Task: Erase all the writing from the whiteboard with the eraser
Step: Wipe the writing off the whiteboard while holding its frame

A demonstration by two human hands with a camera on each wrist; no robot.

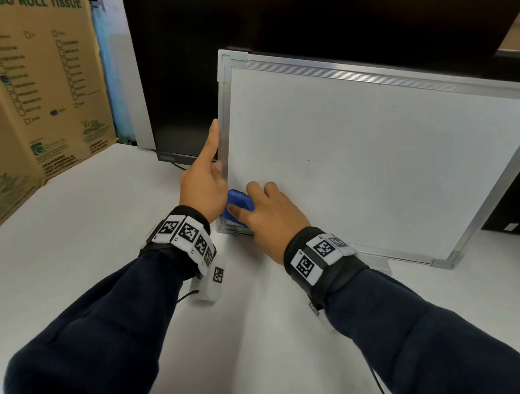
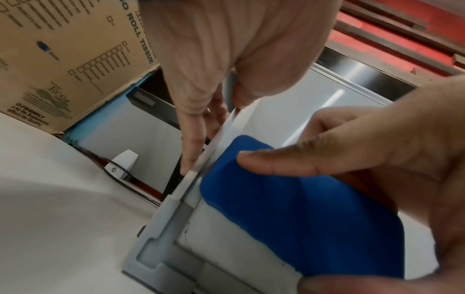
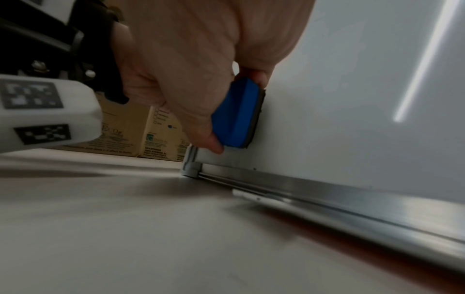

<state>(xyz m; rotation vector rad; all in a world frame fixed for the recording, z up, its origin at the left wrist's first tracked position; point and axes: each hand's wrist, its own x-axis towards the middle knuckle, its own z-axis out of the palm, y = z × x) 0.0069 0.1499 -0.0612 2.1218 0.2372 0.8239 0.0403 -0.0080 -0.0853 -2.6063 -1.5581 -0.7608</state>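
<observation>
Eraser (image 1: 238, 207) sits pressed flat, felt side against the whiteboard (image 1: 365, 162), in the board's lower corner on the left-hand side, pinched in the right hand (image 1: 267, 211): its fingers (image 1: 254, 188) curl over the upper edge and the thumb braces the lower one. Beyond those fingertips lies only the side frame; below the thumb, the bottom frame, just above the tabletop (image 1: 93, 213). All open board stretches away to the right and upward, so the next stroke likely has to reverse that way. Left hand (image 1: 205, 179) grips the side frame just beside the eraser, one finger laid along the edge, steadying it. Surface looks nearly clean; only faint specks show.
</observation>
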